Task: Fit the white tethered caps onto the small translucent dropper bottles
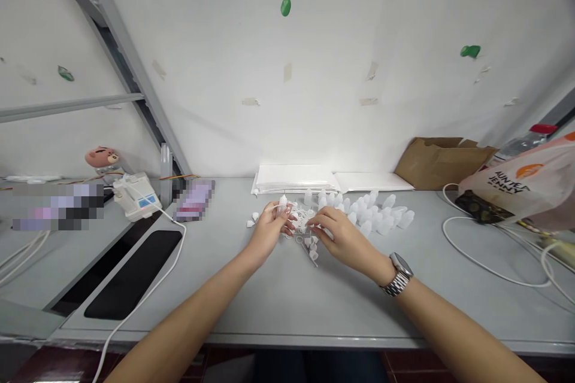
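Left fingers (286, 229) hold a small translucent piece (283, 200)

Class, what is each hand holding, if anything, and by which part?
Left hand holds a pointed white plastic piece by its lower part, tip up. Right hand, among small white parts: cannot be told.

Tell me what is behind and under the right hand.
Behind the right hand are frosted plastic pieces, and beyond them white sheets. Small white parts show by its fingertips. Anything under the palm is covered.
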Available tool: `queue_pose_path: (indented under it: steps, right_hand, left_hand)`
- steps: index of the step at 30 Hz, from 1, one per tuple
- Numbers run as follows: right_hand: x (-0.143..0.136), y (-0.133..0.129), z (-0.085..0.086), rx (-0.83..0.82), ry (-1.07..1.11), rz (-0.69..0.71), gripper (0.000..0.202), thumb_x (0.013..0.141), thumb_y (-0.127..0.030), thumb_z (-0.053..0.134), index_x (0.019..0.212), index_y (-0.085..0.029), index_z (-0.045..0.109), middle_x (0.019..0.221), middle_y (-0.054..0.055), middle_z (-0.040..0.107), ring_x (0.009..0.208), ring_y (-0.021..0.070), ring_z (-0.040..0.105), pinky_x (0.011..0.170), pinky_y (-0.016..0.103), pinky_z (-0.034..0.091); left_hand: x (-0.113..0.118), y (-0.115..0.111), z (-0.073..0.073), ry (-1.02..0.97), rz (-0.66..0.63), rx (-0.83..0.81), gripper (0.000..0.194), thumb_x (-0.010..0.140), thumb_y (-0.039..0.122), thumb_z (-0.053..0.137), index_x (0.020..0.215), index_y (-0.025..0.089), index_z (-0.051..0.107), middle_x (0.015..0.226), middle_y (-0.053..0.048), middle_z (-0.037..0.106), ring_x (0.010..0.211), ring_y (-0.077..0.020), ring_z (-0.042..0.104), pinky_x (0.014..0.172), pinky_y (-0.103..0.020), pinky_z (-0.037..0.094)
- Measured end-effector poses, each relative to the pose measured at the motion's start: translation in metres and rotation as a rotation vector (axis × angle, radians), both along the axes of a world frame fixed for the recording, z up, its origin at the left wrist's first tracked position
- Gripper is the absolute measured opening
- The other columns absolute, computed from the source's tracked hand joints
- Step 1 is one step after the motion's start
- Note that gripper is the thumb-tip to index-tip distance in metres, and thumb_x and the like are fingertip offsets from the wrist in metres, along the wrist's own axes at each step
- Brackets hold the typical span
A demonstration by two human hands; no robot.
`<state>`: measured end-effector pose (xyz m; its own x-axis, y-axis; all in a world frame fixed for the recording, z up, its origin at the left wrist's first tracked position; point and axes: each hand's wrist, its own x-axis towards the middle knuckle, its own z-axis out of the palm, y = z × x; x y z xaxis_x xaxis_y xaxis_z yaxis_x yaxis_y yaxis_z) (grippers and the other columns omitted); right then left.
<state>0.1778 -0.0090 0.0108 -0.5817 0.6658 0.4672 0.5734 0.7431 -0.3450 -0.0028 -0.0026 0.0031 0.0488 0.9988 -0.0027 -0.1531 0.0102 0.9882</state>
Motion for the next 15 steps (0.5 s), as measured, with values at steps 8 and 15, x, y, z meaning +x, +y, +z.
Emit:
queue_pose_path:
  steps: [8,15]
  right_hand:
    - [0.008,-0.003,0.018,-0.216,-0.170,0.196,0.016,0.078,-0.010,0.055,0.090,-0.019,0.061,0.088,0.005,0.055,0.086,0.0181,0.051,0.077,0.032,0.043]
    - [0.010,0.001,0.009,-0.218,-0.195,0.156,0.023,0.080,-0.004,0.046,0.093,-0.018,0.059,0.091,0.006,0.054,0.085,0.0166,0.052,0.073,0.030,0.045]
  left_hand:
    - [-0.010,0.003,-0.004,-0.183,0.068,-0.095,0.035,0.071,0.044,0.059,0.090,0.015,0.055,0.059,0.006,0.040,0.046,-0.0054,0.039,0.048,-0.020,0.034]
    - [-0.008,0.001,-0.001,-0.173,0.026,-0.107,0.038,0.072,0.049,0.058,0.090,0.016,0.056,0.063,0.005,0.043,0.049,-0.0057,0.041,0.052,-0.021,0.035]
